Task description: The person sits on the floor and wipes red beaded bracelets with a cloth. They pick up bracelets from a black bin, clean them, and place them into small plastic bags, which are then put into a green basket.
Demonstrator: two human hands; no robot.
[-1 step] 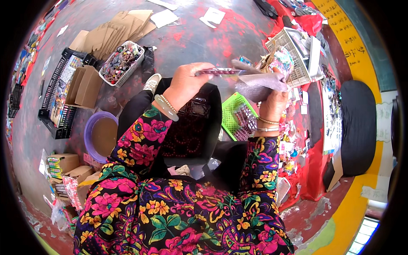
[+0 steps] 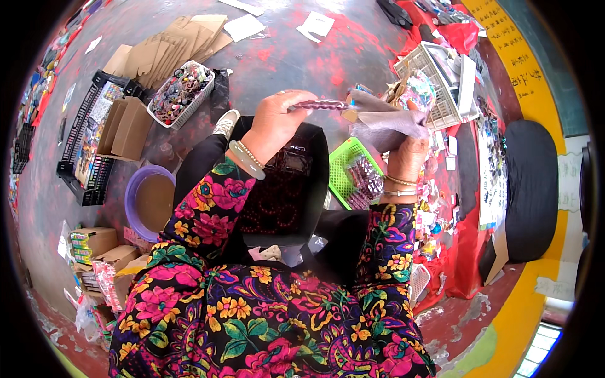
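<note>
In front of me my left hand (image 2: 274, 126) pinches one end of a flat, shiny dark-red beaded piece (image 2: 322, 105), seen nearly edge-on; whether it is wrapped in clear film I cannot tell. Across from it, my right hand (image 2: 408, 154) is closed on a greyish-purple cloth (image 2: 394, 126), folded and partly hanging. The cloth's left end lies close to the piece's tip; whether they touch is unclear. Below, between my legs, a black container (image 2: 320, 189) holds dark-red bead strings (image 2: 271, 211) and clear packets. To its right, a green basket (image 2: 340, 179) contains shiny packets of dark-red beads (image 2: 364, 176).
On the left stand a purple basin (image 2: 133, 195) of brownish water, an open cardboard box (image 2: 129, 129), a black crate (image 2: 94, 189) and a white basket (image 2: 176, 116) of small trinkets. Flattened cardboard (image 2: 170, 53) lies behind. A beige crate (image 2: 444, 107) sits at the far right.
The beaded piece has turned slightly, and its right end sits a little farther left. My right hand and the cloth have shifted slightly.
</note>
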